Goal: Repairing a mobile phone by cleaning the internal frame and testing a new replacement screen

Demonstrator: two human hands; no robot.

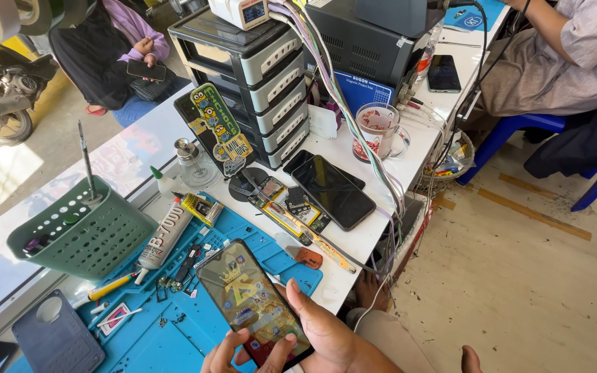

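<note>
Low over blue mat (174,331) at surface (354,238) edge, lit phone (253,302) clamped in right hand (326,335); left hand (233,354) fingers apart, tapping screen. Best kept steady, clear of loose screws and glue tube (164,238).

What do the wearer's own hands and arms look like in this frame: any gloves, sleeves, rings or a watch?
Both are bare. The left hand shows only its fingers at the bottom edge, with no glove or ring visible. The right hand is also ungloved and ringless, and its wrist carries no watch or sleeve before the frame cuts it off. Short, unpainted nails.
</note>
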